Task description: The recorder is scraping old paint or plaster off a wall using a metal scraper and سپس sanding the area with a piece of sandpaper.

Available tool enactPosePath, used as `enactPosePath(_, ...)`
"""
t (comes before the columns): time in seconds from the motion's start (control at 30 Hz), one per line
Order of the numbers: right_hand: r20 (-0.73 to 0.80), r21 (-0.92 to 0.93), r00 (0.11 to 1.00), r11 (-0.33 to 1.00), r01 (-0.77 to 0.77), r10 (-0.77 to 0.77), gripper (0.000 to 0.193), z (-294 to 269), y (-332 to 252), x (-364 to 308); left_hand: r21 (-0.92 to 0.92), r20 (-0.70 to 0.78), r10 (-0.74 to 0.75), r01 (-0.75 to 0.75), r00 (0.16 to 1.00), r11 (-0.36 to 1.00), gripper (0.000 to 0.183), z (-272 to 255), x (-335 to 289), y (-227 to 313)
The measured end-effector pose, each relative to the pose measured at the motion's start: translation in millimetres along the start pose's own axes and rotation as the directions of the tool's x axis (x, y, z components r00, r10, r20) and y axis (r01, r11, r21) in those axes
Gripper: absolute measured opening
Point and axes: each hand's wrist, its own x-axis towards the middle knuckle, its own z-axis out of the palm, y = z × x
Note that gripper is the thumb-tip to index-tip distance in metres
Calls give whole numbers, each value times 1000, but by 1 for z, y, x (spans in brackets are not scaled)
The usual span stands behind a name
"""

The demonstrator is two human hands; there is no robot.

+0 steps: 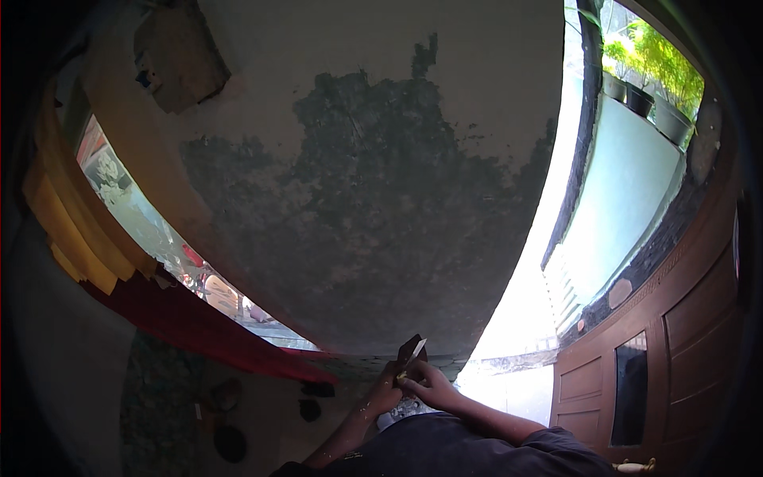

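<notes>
My left hand (386, 387) is closed, low in the middle of the view, around the lower end of a dark brown flat piece (408, 348) that points upward. Beside it, my right hand (431, 385) is bent inward with its fingers pinched together. Between the hands, a slim pale blade-like strip (417, 348) lies slanted against the brown piece, a small yellowish part at its lower end by my right fingertips. Both items are too small to name surely. The hands nearly touch, in front of my dark shirt.
Ahead rises a wall (493, 63) with a large dark grey patch (373, 159). To the left, red cloth (214, 334) and yellow cloth (71, 207) hang by a bright window opening. On the right are a doorway, a brown door (588, 378) and potted plants (640, 99).
</notes>
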Motion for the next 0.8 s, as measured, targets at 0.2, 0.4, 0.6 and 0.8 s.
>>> enactPosePath(0.2, 57, 201, 998, 980, -16, 5, 39, 6, -9, 4, 160, -35, 117, -110, 993, 981, 55, 3, 1, -23)
enactPosePath(0.4, -25, 486, 999, 874, 30, -20, 35, 5, 4, -1, 52, -36, 288, -286, 957, 957, 60, -3, 0, -13)
enactPosePath(0.6, -169, 592, 986, 800, 99, 2, 39, -34, -10, -2, -92, -256, 257, -289, 932, 953, 34, -13, -2, -25)
enactPosePath(0.8, -344, 556, 926, 760, 335, -157, 43, -76, -55, -2, 52, -302, 153, -144, 941, 988, 18, -30, -8, -19)
